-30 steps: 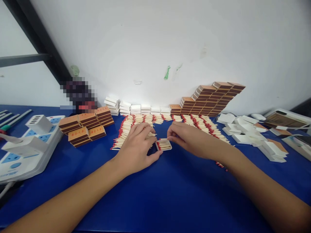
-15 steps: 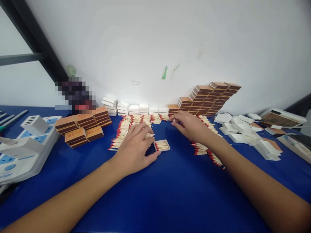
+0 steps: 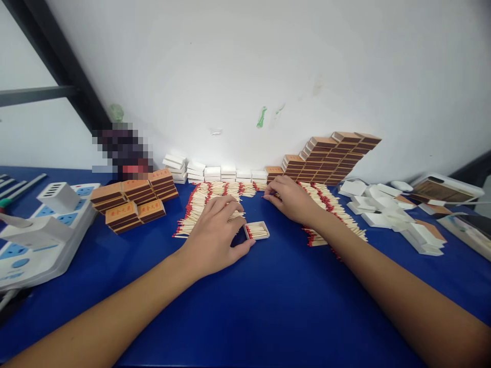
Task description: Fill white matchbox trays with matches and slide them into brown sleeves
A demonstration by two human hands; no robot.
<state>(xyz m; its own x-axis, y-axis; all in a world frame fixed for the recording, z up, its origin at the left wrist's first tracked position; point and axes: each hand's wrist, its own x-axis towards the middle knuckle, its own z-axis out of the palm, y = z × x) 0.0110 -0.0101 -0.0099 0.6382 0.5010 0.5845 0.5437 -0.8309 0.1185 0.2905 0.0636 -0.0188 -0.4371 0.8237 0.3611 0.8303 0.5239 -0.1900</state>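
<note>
The left hand (image 3: 217,232) lies palm down, wrist toward the person, with its thumb and forefinger closed across the left end of a white matchbox tray (image 3: 267,232). The tray sits flat just right of that grip, its long axis running left to right; the matches (image 3: 256,232) inside lie lengthwise, red heads toward the left hand. The right hand (image 3: 288,198) reaches in farther from the person, beyond the tray and to its right, wrist bent and fingertips bunched together; a red match head shows beside them, but whether they pinch it I cannot tell. Blue tabletop (image 3: 245,301) spreads between the forearms, from the tray to the table's near edge. Loose matches fan out under and beyond the left hand as a left bank (image 3: 197,209), and around the right wrist as a right bank (image 3: 337,209), long axes roughly crosswise, heads mostly leftward. Past both hands, a row of white trays (image 3: 228,174) and stepped matchbox stacks (image 3: 326,161) stand along the white wall (image 3: 238,71). More matchboxes (image 3: 134,199) stand left of the left hand.
</note>
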